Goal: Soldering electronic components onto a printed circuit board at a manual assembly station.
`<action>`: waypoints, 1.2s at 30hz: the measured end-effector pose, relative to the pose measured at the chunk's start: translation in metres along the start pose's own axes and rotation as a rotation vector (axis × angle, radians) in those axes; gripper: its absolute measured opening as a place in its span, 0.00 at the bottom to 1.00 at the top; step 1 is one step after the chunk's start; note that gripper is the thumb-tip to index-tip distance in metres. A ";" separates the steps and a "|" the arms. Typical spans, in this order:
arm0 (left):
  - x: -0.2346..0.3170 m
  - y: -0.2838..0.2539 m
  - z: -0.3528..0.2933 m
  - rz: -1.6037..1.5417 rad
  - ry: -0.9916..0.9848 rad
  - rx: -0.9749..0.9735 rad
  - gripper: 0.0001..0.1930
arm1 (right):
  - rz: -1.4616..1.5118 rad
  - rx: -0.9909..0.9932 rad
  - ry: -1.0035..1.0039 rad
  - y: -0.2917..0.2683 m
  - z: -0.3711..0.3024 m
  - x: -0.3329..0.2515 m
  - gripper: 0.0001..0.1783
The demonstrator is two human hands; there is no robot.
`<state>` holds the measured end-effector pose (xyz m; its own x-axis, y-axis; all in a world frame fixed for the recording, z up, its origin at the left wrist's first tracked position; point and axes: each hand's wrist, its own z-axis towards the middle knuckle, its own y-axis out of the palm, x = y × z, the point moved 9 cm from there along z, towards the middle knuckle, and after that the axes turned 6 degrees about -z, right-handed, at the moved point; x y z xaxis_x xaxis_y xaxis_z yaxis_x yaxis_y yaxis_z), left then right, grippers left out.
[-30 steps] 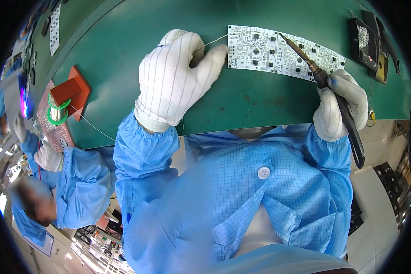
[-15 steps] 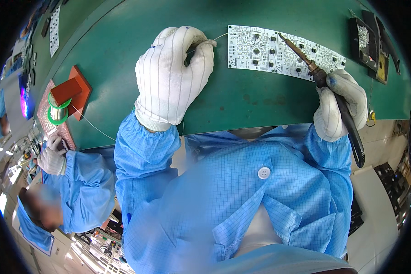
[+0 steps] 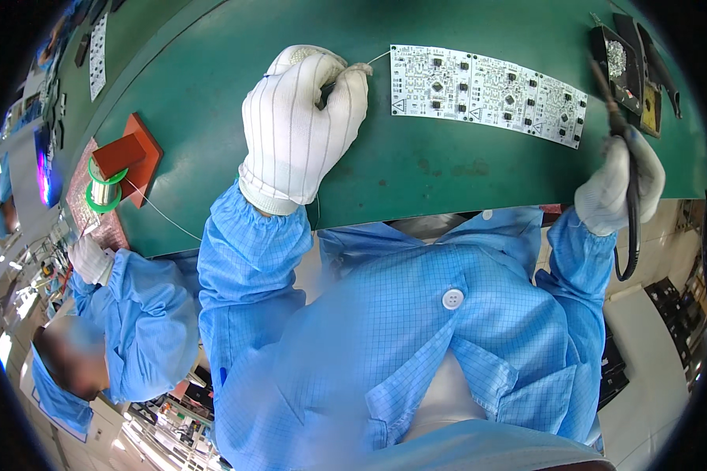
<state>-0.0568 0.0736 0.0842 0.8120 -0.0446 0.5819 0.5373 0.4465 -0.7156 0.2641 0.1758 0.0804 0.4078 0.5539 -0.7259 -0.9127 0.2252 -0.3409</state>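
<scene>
Head view: we've got the PCB [image 3: 487, 96] upper ctr-right of frame, a white strip w/ seams across it, small blk square comps & fine dark markings, flat on the green bench [image 3: 448, 173], slanting down toward its R end. Our L hand [image 3: 302, 125], upper ctr-left, has thumb & fingertips pinched tog. on the thin wire [image 3: 379, 57]; wire reaches the PCB's upper-left corner, hand itself just clear of it. Our R hand [image 3: 624, 177], right side of frame, is clamped round the soldering iron [image 3: 617, 118], below & right of the PCB's R end, apart from it. Iron tip's blurred by the blk tray [image 3: 627, 94], upper right; can't tell if touching.

Vs 1 s ago: iron was over the PCB's mid-section, now off to its R; L thumb was stretched to the PCB edge, now drawn back. PCB's in approx the same spot.
</scene>
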 end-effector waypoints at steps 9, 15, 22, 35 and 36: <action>0.005 0.002 -0.003 -0.056 0.038 -0.032 0.06 | -0.344 -0.050 -0.110 -0.016 0.006 -0.009 0.10; 0.017 0.016 -0.010 -0.144 0.168 -0.215 0.06 | 0.221 -0.518 -0.366 0.053 -0.056 -0.082 0.20; 0.020 0.023 -0.014 -0.045 0.159 -0.291 0.05 | 0.182 -0.472 -0.445 0.072 -0.064 -0.099 0.19; 0.021 0.022 -0.015 -0.014 0.190 -0.253 0.06 | 0.161 -0.501 -0.442 0.078 -0.069 -0.096 0.18; 0.021 0.023 -0.015 -0.019 0.189 -0.254 0.06 | 0.176 -0.514 -0.442 0.078 -0.069 -0.096 0.18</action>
<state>-0.0241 0.0696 0.0741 0.8163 -0.2271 0.5311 0.5734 0.2075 -0.7926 0.1557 0.0852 0.0823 0.1062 0.8461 -0.5223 -0.7919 -0.2456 -0.5590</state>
